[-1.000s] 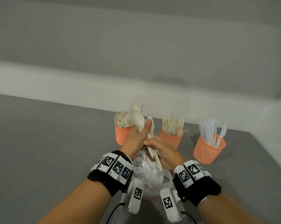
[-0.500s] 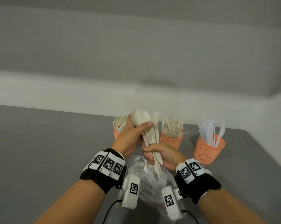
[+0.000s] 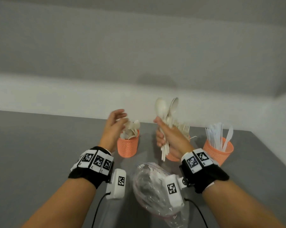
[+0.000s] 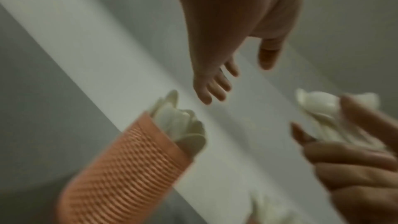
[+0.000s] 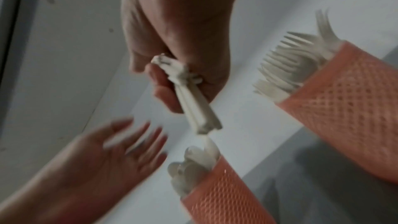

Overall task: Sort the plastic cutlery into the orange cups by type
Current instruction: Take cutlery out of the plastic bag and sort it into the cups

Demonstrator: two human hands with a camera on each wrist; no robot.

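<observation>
Head view: the right hand (image 3: 170,137) grips a bunch of spoons (image 3: 166,116) above the tabletop (image 3: 40,145), between the spoon cup (image 3: 128,147) and the fork cup (image 3: 172,157). Left wrist view: the left hand (image 4: 237,23) has loose, spread fingers, holding nothing. Right wrist view: the spoon handles (image 5: 193,103) stick out of the fist

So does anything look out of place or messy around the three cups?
Mostly tidy. One oddity: a thin white sliver juts sideways from the fork cup, looking like a bent or broken piece. The spoon cup and knife cup stand upright.
</observation>
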